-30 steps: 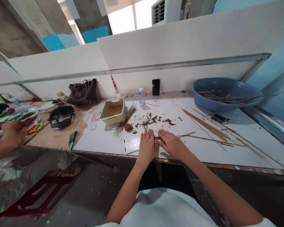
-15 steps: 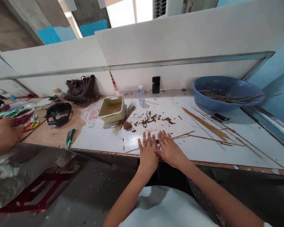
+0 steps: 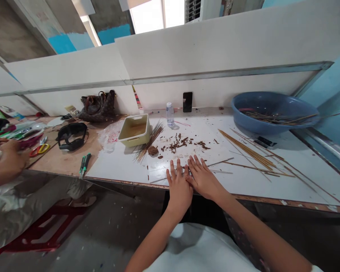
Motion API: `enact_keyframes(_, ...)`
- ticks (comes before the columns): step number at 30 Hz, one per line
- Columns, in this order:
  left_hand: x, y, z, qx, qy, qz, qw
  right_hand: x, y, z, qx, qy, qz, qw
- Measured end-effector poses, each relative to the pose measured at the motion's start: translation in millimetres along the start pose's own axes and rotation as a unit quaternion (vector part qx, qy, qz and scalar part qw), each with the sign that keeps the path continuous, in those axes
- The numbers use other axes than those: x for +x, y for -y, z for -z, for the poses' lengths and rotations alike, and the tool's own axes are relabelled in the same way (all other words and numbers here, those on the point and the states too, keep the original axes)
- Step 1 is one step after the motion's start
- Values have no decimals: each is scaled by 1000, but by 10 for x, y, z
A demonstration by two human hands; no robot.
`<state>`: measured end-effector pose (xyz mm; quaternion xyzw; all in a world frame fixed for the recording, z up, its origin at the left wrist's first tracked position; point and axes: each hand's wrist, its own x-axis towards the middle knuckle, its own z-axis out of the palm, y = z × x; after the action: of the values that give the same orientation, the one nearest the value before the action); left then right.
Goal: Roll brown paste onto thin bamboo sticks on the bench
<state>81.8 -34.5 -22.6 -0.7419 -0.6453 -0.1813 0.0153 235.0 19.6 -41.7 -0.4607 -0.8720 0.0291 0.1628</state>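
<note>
My left hand (image 3: 180, 187) lies palm down at the table's front edge, fingers stretched out. Beside it, my right hand (image 3: 202, 177) is also flat, its thumb side overlapping the left hand. Both rest over a thin grey stick (image 3: 222, 161), whose ends stick out to either side; the middle is hidden under my fingers. Another thin stick (image 3: 222, 172) shows just right of my right hand. Brown crumbs (image 3: 181, 142) and a brown lump (image 3: 152, 150) lie beyond my fingertips. A bundle of tan sticks (image 3: 248, 150) is to the right.
A yellow-green tub (image 3: 133, 141) of brownish liquid stands left of a clear bottle (image 3: 170, 115). A phone (image 3: 187, 102) leans on the back panel. The blue basin (image 3: 274, 126) holds sticks. Green-handled pliers (image 3: 85, 165) lie left, near another person's hands (image 3: 10, 156).
My hands stay flat in nearly the same spot, with the fingers shifted slightly. A thin stick now shows to the right of my right hand. The view has moved a little.
</note>
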Motion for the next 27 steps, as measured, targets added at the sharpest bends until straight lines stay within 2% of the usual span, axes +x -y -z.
enact_keyframes(3, 53, -7, 9, 0, 10, 4, 1000, 48, -3, 61, 5, 13, -13, 1000)
enact_keyframes(7, 113, 13, -16, -8, 15, 2, 1000, 33, 94, 114, 15, -9, -18, 1000)
enact_keyframes(16, 56, 56, 12, -15, 20, -8, 1000, -100, 335, 109, 15, 21, -63, 998)
enact_keyframes(20, 56, 68, 53, -1, 36, -6, 999, -77, 337, 162, 21, 40, -67, 997)
enact_keyframes(27, 271, 59, 13, -1, 77, -1, 997, 123, 241, 137, 25, 52, -90, 994)
